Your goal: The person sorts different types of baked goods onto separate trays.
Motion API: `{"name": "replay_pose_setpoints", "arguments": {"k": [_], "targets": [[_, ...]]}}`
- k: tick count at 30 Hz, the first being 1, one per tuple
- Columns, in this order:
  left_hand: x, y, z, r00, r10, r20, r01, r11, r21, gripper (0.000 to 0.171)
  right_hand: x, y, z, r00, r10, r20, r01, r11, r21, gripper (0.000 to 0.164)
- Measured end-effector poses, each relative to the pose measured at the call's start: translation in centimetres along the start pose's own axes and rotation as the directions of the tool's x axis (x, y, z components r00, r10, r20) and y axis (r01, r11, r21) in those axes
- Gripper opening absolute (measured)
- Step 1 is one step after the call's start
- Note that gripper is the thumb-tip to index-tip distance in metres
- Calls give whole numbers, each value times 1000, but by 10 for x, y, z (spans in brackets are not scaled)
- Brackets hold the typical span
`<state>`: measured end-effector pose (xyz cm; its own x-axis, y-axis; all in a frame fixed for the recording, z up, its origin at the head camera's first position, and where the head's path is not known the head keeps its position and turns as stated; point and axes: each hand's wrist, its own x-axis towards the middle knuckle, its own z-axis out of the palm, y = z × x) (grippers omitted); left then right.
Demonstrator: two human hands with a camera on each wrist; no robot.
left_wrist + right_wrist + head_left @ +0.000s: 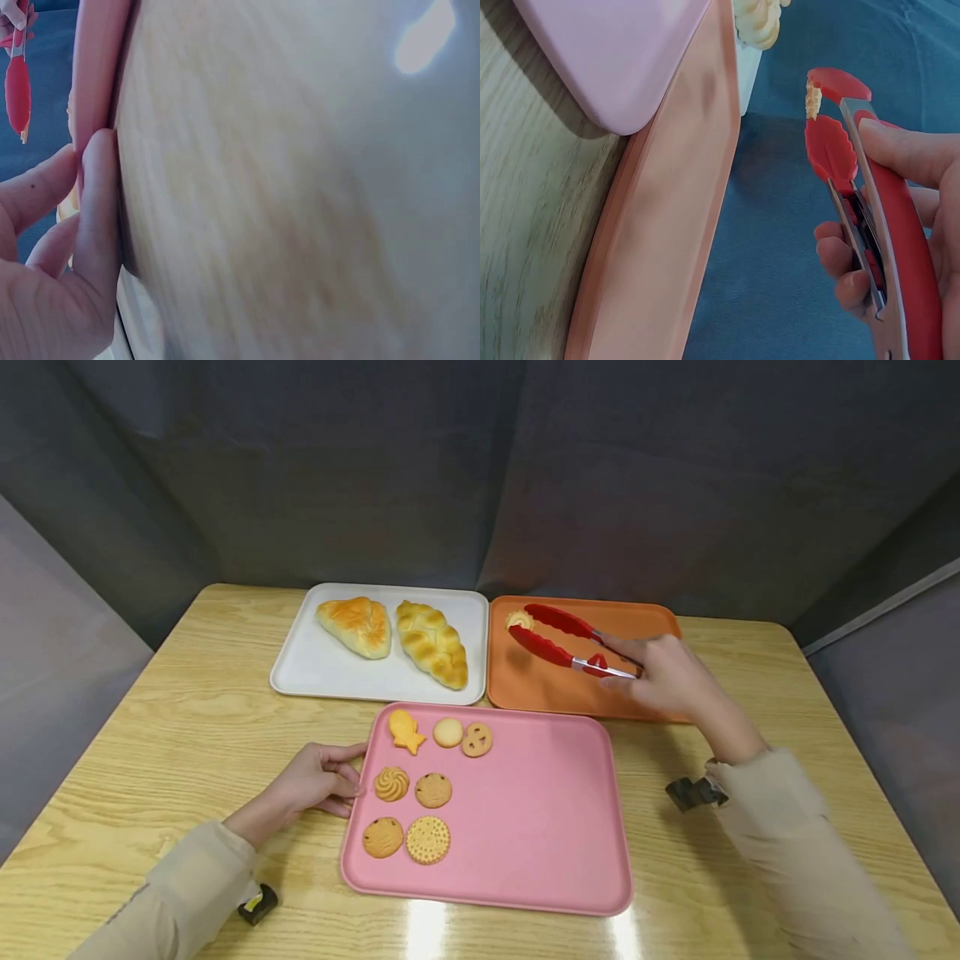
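Observation:
My right hand (663, 672) grips red-and-metal tongs (542, 646) above the orange tray (540, 689). Between the red tips sits a small pale swirled cookie (520, 621), seen edge-on as a ridged cookie (813, 100) in the right wrist view. With its fingertips, my left hand (315, 781) holds the left rim of the pink tray (540, 810); fingers (97, 187) lie against the tray's wall in the left wrist view. On the pink tray's left part lie a fish-shaped cookie (406, 731), a swirl cookie (392, 784), a dotted round cookie (428, 840) and several other round ones.
Behind the pink tray stands a white tray (330, 681) with a triangular pastry (358, 627) and a braided bread (431, 643). It adjoins the orange tray. Dark cloth (360, 468) hangs behind the wooden table (187, 718).

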<state>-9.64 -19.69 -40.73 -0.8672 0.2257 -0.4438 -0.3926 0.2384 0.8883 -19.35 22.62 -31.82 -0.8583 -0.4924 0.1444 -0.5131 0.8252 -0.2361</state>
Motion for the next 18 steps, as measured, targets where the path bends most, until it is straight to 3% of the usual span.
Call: {"name": "replay_pose_setpoints", "arguments": {"k": [9, 18], "targets": [[0, 0, 1, 1000, 1, 3, -1, 1000, -11, 64, 13, 11, 8, 1000, -10, -21, 10, 1000, -5, 55], [0, -1, 0, 1000, -4, -5, 4, 1000, -16, 64, 27, 19, 18, 999, 38, -8, -38, 999, 6, 56]]}}
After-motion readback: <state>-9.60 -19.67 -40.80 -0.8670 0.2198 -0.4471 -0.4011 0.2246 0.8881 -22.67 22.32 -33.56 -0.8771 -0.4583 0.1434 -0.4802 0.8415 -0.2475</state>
